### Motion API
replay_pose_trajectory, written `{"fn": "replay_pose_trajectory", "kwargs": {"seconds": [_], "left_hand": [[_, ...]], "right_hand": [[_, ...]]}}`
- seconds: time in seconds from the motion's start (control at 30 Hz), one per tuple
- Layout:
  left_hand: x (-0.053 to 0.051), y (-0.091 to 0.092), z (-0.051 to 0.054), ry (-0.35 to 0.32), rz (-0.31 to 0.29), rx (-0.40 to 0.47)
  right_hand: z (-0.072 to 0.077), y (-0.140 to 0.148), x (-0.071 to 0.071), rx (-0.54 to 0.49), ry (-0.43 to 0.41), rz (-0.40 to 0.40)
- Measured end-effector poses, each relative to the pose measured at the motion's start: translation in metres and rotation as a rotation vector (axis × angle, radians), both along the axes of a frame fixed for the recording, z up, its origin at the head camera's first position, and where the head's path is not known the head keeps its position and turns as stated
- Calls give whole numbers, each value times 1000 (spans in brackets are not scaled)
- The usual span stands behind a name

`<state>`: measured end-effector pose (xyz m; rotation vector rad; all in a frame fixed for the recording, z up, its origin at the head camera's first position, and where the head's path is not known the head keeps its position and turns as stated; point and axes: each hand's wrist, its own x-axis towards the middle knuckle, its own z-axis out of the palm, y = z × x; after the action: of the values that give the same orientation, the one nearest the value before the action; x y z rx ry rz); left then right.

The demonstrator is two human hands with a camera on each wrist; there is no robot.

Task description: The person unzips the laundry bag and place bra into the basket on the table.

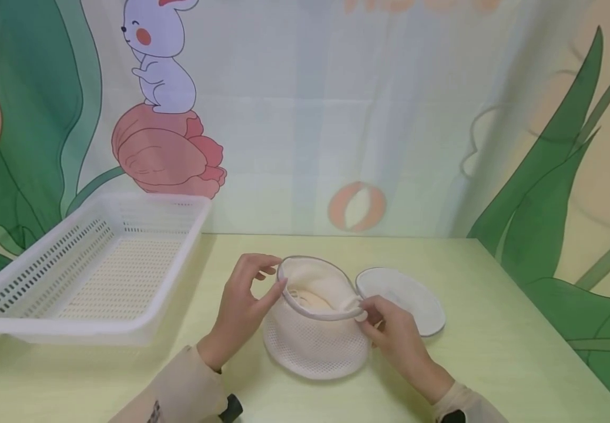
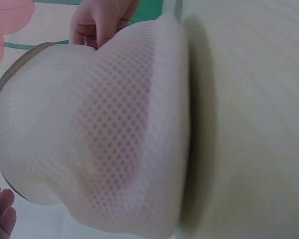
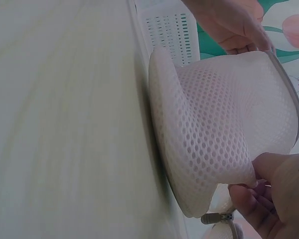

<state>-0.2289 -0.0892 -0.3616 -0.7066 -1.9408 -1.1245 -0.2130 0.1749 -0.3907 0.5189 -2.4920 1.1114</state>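
Note:
A white mesh laundry bag (image 1: 318, 346) with a grey zipper edge stands open-mouthed on the table. Its round lid (image 1: 397, 296) lies folded back to the right, partly behind my right hand. My left hand (image 1: 247, 302) holds the left of the rim, thumb tip over the edge; its other fingers (image 2: 2, 211) hang off the mesh. With thumb and fingers, my right hand (image 1: 397, 329) pinches the bag's right side near the rim. The pinched mesh shows close up beside the right hand (image 3: 274, 194). Cream-coloured folds show inside the mouth. A zipper pull (image 3: 218, 218) hangs below the right fingers.
A white slotted plastic basket (image 1: 175, 276) stands at the left of the pale yellow-green table (image 1: 500, 352). Behind the table hangs a printed cloth backdrop (image 1: 294, 135) with a rabbit, flowers and leaves.

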Motion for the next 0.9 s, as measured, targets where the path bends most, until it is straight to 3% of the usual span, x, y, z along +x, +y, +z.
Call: {"fn": "replay_pose_trajectory", "kwargs": {"seconds": [0.27, 0.5, 0.6, 0.73, 0.9], "left_hand": [[-2, 12, 31, -33, -22, -44], [-5, 23, 49, -69, -77, -118], [-9, 27, 53, -111, -112, -169], [-13, 32, 52, -219, -149, -262], [-14, 37, 46, -320, -140, -352]], "right_hand": [[-2, 1, 0, 50, 111, 9], [-3, 2, 0, 72, 132, 17], [-3, 2, 0, 78, 134, 19], [-2, 2, 0, 71, 130, 27], [-3, 2, 1, 77, 130, 34]]}}
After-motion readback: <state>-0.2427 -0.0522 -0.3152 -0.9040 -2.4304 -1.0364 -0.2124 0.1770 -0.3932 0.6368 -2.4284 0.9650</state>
